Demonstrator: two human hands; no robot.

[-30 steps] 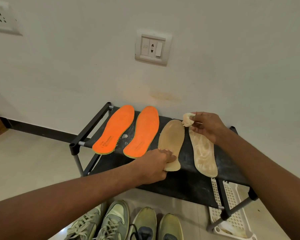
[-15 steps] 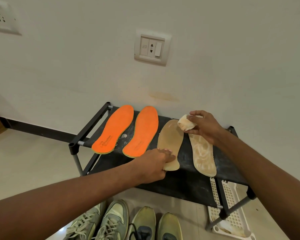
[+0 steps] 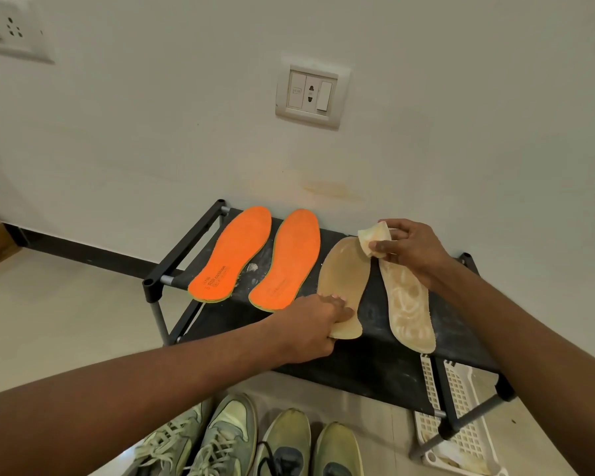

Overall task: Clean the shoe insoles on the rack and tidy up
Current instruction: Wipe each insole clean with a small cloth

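A black rack [image 3: 375,369] stands vs. the wall at center frame, w/ four insoles laid on its top shelf. Two orange insoles sit at the shelf's left: the left orange insole [image 3: 232,254] and the right orange insole [image 3: 287,259], side by side, not touching. Right of them lies a smooth tan insole [image 3: 346,280], then a mottled tan insole [image 3: 407,300] nearest the frame's right.

The left hand [image 3: 310,329] reaches in from lower left & presses on the heel end of the smooth tan insole, fingers bent over its near edge w/ the thumb tucked below, gripping it in place. The right hand [image 3: 411,250] comes in from the right edge, hovering over the toe ends of both tan insoles; its fingers pinch a small crumpled pale wipe [image 3: 373,237], which sits at the tip of the smooth tan insole. Can't tell if the wipe touches it.

Whitish specks dot the shelf btw. the orange pair. Four worn greenish sneakers [image 3: 255,441] line the floor at bottom center. A white lattice basket [image 3: 461,424] lies under the rack at lower right. A switch plate [image 3: 311,92] is on the wall at upper center.
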